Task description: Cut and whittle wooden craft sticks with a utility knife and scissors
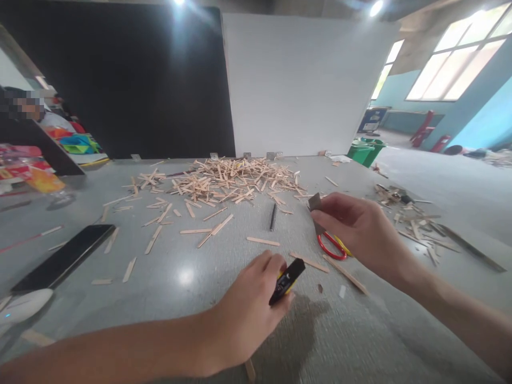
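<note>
My left hand (256, 298), low in the middle, is closed around a black-and-yellow hand tool (288, 280); its black end points up and right, and its exact kind is unclear. At the right, my right hand (354, 221) pinches a small flat grey piece (315, 202) between thumb and fingers. Under that hand lie scissors (333, 248) with red and yellow handles, their blades mostly hidden. A wooden craft stick (309, 262) rests between the hands, and a longer one (346, 274) is below the scissors. Farther off lies a thin dark rod (273, 217).
A heap of craft sticks (240, 176) spreads before the black panel (152, 85) and white panel (304, 85). On the left are a phone (64, 256) and white mouse (28, 306). Scraps (420, 224) lie right. A person (60, 120) is at far left.
</note>
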A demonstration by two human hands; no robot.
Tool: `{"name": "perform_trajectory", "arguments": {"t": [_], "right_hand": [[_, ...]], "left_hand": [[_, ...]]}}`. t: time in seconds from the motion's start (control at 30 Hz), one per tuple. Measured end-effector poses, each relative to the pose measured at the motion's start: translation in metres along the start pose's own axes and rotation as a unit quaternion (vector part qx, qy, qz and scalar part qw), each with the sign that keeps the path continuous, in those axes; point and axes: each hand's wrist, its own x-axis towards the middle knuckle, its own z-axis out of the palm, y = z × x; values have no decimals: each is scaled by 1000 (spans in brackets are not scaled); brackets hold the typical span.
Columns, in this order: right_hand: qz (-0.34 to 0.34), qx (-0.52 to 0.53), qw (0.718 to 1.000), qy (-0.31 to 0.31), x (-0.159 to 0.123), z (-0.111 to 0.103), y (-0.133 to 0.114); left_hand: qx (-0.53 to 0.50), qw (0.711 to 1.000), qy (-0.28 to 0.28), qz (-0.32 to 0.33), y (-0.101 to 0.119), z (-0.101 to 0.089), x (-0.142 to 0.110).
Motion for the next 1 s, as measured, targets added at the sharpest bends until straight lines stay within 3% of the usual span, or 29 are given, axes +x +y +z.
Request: {"name": "perform_trajectory", "arguments": {"t": [0.27,0.6,1.0], "right_hand": [[45,117,991,-40,-17,14,-12],[110,250,961,-55,-22,24,-6],[151,268,950,-48,-25,34,3]], "left_hand": [[-42,998,41,-31,-7,-12,-12],[-237,962,-114,-79,3,-24,-7],[-208,965,-133,-86,2,-21,-9]]}}
